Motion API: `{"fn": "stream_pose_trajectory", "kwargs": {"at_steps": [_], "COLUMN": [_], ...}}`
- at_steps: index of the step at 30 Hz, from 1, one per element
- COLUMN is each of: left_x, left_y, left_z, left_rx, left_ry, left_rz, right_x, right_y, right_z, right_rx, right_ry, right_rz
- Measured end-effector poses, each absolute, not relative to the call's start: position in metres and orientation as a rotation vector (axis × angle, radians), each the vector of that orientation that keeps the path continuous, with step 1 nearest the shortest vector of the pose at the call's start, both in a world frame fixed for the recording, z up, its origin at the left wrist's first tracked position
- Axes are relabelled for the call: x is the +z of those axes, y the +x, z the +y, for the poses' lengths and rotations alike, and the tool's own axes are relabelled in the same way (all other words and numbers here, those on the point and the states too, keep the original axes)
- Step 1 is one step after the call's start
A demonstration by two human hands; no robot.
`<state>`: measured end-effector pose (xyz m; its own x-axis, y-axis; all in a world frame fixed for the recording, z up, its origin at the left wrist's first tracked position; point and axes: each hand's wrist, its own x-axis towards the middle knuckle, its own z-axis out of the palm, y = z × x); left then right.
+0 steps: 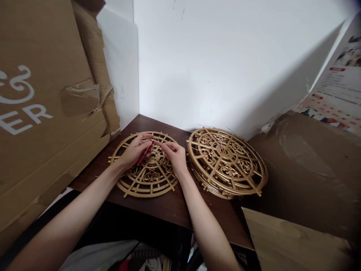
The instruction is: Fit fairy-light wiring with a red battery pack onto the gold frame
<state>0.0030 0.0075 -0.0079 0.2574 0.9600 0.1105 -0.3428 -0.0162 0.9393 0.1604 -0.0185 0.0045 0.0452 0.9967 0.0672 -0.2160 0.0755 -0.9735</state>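
Over a round gold openwork panel on the dark wooden table, both of my hands meet near its centre. My left hand is closed around a slim red-handled tool, which slants down toward the left; its kind and its tip are hard to see. Close beside it, my right hand pinches with thumb and forefinger near the tool's upper end. Whatever sits between those fingertips is too small to make out. Thin dark strands show about the panel's middle.
To the right stands a stack of similar gold panels, with thin red and white wires on top. A large cardboard box rises at the left, and more cardboard at the right. A white wall bounds the table behind.
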Motion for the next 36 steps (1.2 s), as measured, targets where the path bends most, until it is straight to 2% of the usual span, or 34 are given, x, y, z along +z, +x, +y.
{"fn": "stream_pose_trajectory", "kwargs": {"at_steps": [15, 36], "left_x": [-0.001, 0.003], "left_y": [0.002, 0.003], "left_z": [0.000, -0.003], "left_rx": [1.076, 1.096], "left_ry": [1.386, 1.390], "left_rz": [0.795, 0.803], "right_x": [0.005, 0.006], "right_y": [0.159, 0.160], "right_z": [-0.020, -0.021], "right_rx": [1.182, 1.136], "right_ry": [-1.030, -1.056], "right_rz": [-1.137, -1.189]}}
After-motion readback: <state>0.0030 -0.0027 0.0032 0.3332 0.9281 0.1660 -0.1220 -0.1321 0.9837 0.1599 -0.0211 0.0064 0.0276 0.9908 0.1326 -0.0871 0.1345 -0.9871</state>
